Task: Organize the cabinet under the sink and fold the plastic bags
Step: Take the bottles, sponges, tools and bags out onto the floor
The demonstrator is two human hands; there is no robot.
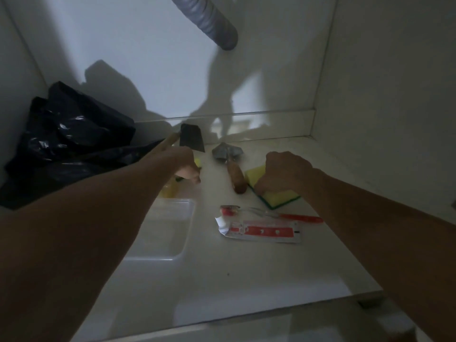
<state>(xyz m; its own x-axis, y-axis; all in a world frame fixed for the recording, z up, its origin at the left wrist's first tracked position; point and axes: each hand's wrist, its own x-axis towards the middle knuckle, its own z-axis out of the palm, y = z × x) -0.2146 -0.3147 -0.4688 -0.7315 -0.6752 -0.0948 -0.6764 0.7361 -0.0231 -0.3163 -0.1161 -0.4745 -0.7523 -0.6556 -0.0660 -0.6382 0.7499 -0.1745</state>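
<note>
Inside the cabinet (pixel 246 280), the right hand (pixel 283 172) has its fingers curled, pinching a yellow sponge (pixel 274 197) beside a wooden-handled trowel (pixel 233 169). The left hand (pixel 183 164) curls over a second yellow sponge (pixel 170 190); whether it grips it I cannot tell. Black bags (pixel 71 141) lie crumpled in the back left corner, and a toothbrush (pixel 271 213) lies near the front.

Bags (pixel 71 134) far left on cabinet floor (pixel 246 267); scraper (pixel 191 138) right of them; trowel (pixel 230 166) centre; sponge (pixel 274 196) right of it; toothbrush (pixel 276 213) and package (pixel 261 230) nearer; tray (pixel 165 230) near left.
</note>
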